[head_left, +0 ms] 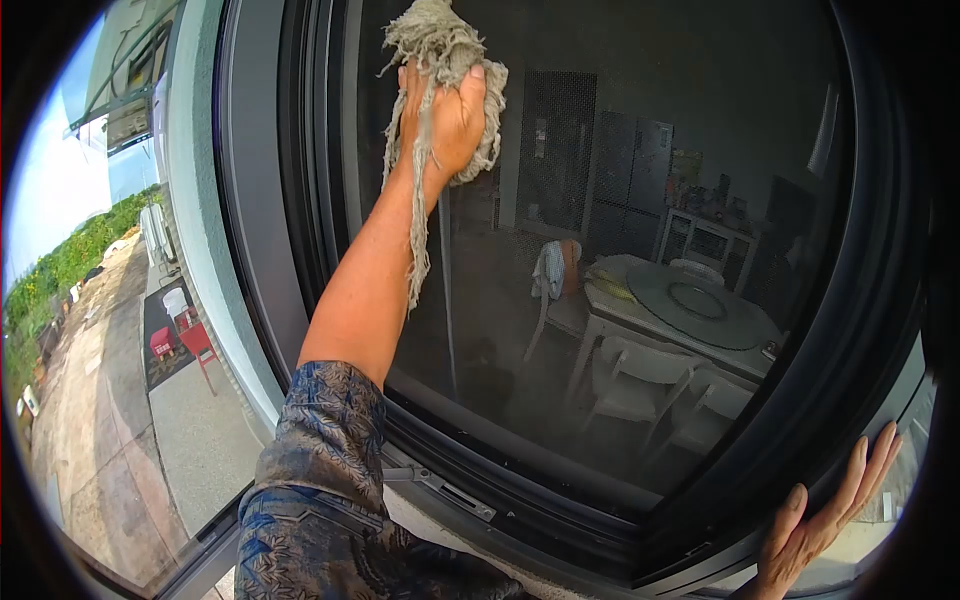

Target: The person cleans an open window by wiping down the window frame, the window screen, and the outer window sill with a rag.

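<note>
A frayed grey-beige rag (440,40) is bunched in my left hand (445,135) at the upper left of a dark window screen (480,330). The fingers are wrapped round the cloth, and long loose strands hang down along the wrist. My left arm, in a patterned dark sleeve, reaches up from the bottom. At the lower right, my right hand (825,520) has its fingers spread beside the black window frame (590,520) and holds nothing.
Behind the screen are a table (600,310) with a round glass top, chairs (640,385) and a fridge (635,160). A metal hinge arm (455,495) sits on the lower frame. Outside at left stand a red chair (197,345) and a red box (162,343).
</note>
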{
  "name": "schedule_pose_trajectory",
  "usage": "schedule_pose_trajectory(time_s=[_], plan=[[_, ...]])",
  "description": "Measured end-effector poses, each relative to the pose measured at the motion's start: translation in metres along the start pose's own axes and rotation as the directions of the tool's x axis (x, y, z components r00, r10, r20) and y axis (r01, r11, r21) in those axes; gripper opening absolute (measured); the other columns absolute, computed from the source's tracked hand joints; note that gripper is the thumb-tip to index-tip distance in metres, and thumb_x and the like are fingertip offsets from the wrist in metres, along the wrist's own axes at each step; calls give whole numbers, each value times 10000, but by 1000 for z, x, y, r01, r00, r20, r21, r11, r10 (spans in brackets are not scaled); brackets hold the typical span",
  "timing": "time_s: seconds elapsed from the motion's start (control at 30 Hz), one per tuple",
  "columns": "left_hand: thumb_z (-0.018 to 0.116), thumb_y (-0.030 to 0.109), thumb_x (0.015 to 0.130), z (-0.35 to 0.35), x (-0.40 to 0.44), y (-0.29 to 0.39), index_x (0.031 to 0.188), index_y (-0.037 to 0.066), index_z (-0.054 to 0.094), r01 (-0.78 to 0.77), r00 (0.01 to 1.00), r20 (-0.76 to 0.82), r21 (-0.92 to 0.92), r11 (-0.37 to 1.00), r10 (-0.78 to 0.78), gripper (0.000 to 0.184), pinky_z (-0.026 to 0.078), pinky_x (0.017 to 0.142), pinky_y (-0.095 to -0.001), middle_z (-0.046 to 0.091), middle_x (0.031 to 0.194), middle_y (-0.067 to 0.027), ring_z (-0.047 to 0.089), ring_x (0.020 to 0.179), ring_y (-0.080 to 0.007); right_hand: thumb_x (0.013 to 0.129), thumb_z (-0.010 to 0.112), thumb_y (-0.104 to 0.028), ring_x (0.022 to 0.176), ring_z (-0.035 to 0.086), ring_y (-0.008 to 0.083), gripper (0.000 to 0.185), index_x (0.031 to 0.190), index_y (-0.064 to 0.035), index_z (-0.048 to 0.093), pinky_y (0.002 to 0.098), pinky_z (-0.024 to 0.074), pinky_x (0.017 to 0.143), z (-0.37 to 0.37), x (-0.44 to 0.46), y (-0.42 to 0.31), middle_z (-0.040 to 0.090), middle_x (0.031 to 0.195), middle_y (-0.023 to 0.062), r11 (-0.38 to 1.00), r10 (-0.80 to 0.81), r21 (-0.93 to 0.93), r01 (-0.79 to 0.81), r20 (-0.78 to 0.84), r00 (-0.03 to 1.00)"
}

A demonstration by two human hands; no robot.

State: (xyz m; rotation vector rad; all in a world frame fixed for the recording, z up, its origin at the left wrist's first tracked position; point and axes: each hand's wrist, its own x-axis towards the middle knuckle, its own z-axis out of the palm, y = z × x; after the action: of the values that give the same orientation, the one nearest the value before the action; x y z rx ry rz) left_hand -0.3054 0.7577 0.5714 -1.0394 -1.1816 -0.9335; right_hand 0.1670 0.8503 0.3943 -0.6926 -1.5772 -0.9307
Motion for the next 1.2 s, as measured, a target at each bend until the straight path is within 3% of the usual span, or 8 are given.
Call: schedule_pose_trajectory(time_s=[0.17, 0.23, 0.3, 0.47, 0.63, 0.67, 0.87, 1.2], plan=[[569, 267, 827, -35, -138, 126, 1141, -63, 567, 24, 932, 357, -240, 970, 65, 455, 111, 1109, -578, 452, 1266, -289, 282, 1277, -491, 926, 396, -458, 1394, 192, 340, 556, 1381, -138, 381, 515, 150, 1126, -2, 0, -6, 299, 1472, 146, 1000, 21, 22, -21, 10, 1000], [655, 275, 679, -37, -169, 153, 986, -68, 648, -329, 804, 430, -253, 910, 410, 460, 161, 1078, -631, 456, 1204, -353, 282, 1294, -477, 927, 405, -439, 1388, 201, 355, 544, 1378, -136, 384, 520, 158, 1120, -4, 2, -7, 303, 1468, 154, 997, 31, 76, -33, 28, 999], [601, 384, 787, -19, -155, 156, 1290, 54, 498, -346, 752, 568, -93, 934, 335, 611, 72, 1076, -641, 326, 1410, -232, 235, 1313, -485, 919, 451, -399, 1377, 206, 400, 523, 1359, -121, 400, 521, 169, 1109, -8, 1, -5, 303, 1462, 186, 987, 23, 159, -33, 66, 998], [604, 327, 830, 6, -15, 187, 1151, -51, 554, -403, 889, 175, -139, 905, 423, 498, 114, 1050, -641, 306, 1349, -361, 221, 1321, -491, 875, 538, -356, 1342, 225, 471, 509, 1299, -86, 458, 606, 156, 1077, -13, 0, -7, 344, 1410, 247, 966, 27, 255, -52, 102, 994], [474, 319, 910, 46, 125, 179, 1237, 11, 489, -499, 864, -27, 82, 863, 502, 449, 163, 1056, -624, 335, 1357, -277, 263, 1299, -451, 861, 558, -341, 1346, 223, 463, 493, 1275, -82, 487, 596, 137, 1087, -14, 1, -8, 362, 1407, 230, 958, 24, 281, -59, 125, 992], [373, 386, 924, 41, 159, 181, 1381, 66, 365, -432, 901, 37, 0, 902, 432, 558, 158, 1114, -503, 206, 1486, -220, 183, 1371, -378, 855, 568, -335, 1344, 226, 461, 493, 1276, -91, 492, 592, 131, 1090, -13, 1, -8, 365, 1406, 228, 955, 18, 292, -51, 115, 993], [415, 371, 905, 86, 214, 184, 1381, 102, 380, -141, 964, -215, 70, 987, 153, 548, 150, 1072, -615, 264, 1453, -228, 190, 1359, -399, 829, 602, -321, 1341, 249, 441, 500, 1274, -113, 510, 598, 133, 1085, -12, 3, -8, 382, 1404, 206, 936, 19, 348, -48, 86, 996], [591, 209, 755, 6, -22, 251, 968, -78, 579, -519, 784, 277, -198, 831, 556, 357, 143, 1054, -650, 436, 1195, -362, 332, 1236, -487, 778, 641, -280, 1343, 266, 414, 510, 1253, -122, 544, 570, 132, 1095, -13, 5, -11, 411, 1392, 180, 924, 31, 378, -56, 71, 997]])
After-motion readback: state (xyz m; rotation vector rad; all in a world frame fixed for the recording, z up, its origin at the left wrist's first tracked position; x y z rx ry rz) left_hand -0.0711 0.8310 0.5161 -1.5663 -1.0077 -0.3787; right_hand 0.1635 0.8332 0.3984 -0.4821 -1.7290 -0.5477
